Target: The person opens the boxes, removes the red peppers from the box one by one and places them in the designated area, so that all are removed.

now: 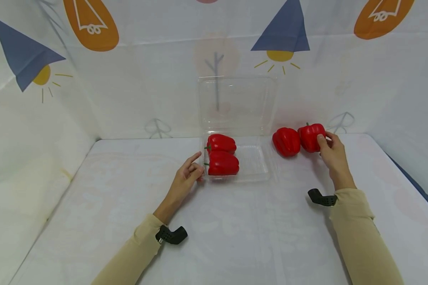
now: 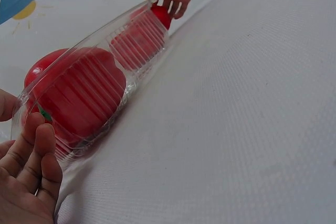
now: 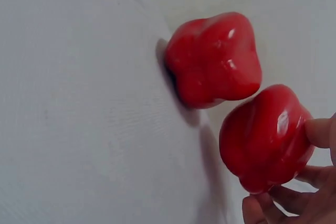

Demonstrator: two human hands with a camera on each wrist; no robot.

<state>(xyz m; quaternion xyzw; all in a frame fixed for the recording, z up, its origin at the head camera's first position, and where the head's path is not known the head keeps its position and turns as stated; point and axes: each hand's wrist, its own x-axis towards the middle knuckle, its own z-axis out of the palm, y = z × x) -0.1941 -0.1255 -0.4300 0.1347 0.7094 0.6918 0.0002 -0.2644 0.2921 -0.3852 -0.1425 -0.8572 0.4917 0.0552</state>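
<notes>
My right hand [image 1: 333,156] grips a red bell pepper [image 1: 311,137], thumb on its near side and fingers around its far side. This pepper looks slightly raised over the table in the right wrist view. Close beside it on the left stands another red bell pepper [image 3: 214,60]. A clear plastic clamshell box [image 1: 255,164] stands with its lid up; two red bell peppers [image 1: 223,163] lie in its left half, green stems pointing left. At the box's left edge is my left hand [image 1: 186,178], index finger extended to the rim and the other fingers loosely bent by the wall [image 2: 79,98].
The white-covered table [image 1: 242,229] carries the box and peppers near its back edge. A printed white cloth [image 1: 157,79] hangs behind, with the transparent lid [image 1: 239,105] upright before it. Dark wrist devices [image 1: 174,235] sit on both cuffs.
</notes>
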